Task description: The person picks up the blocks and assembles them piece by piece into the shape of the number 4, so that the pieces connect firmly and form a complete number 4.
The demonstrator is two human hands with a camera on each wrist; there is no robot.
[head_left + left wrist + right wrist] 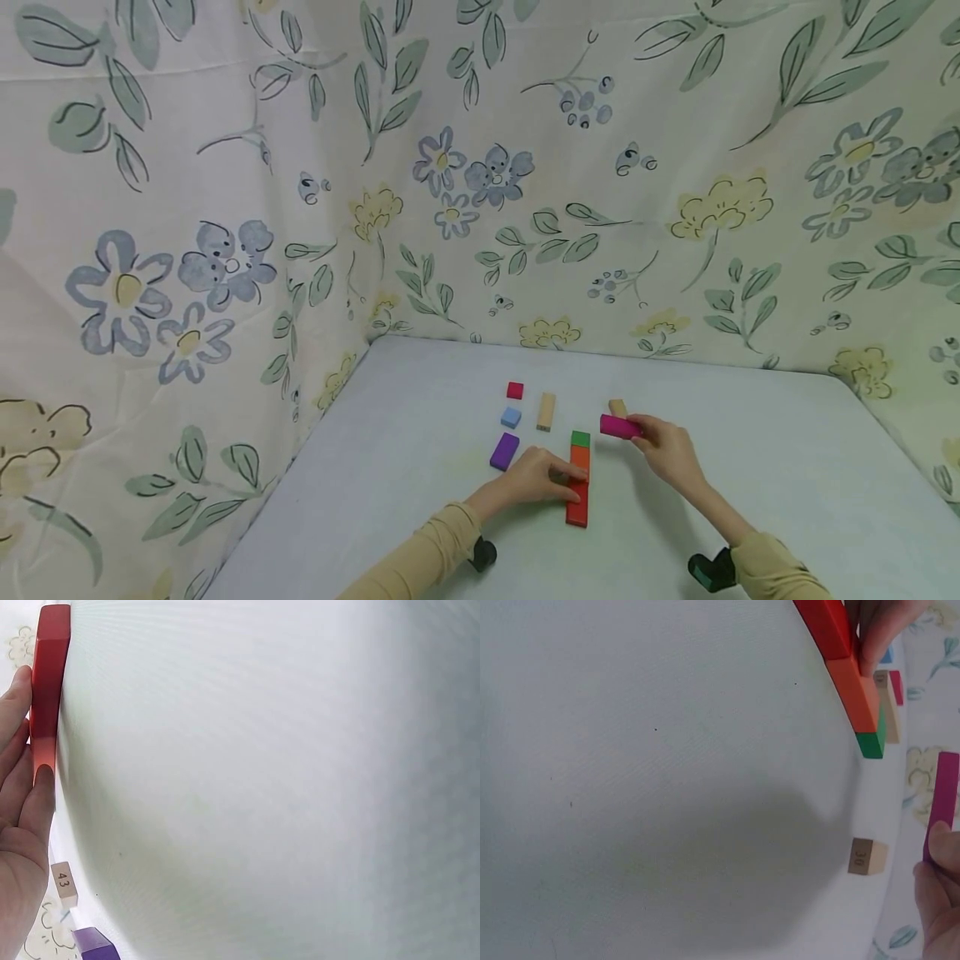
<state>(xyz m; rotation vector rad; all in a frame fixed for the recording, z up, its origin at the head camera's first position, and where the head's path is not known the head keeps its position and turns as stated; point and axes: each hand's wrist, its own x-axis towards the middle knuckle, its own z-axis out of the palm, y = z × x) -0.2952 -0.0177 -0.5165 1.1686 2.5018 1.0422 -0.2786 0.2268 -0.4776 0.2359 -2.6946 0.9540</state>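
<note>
My left hand (534, 477) rests its thumb and fingertips on a row of blocks, about where the red block (577, 512) meets the orange block (579, 457). A green block (581, 439) forms the row's far end. In the left wrist view the fingers (36, 806) lie along the row's side. To the right of the row, my right hand (667, 448) pinches one end of a magenta block (615, 427), held above the table. A short wooden block (617, 407) is partly hidden behind it; in the right wrist view this block (862, 856) bears the number 30.
Left of the row, a purple block (505, 451), a light blue block (512, 417), a small red block (515, 390) and a longer wooden block (546, 412) lie on the white table (420, 400). Flowered cloth (480, 275) hangs behind the table and at its left.
</note>
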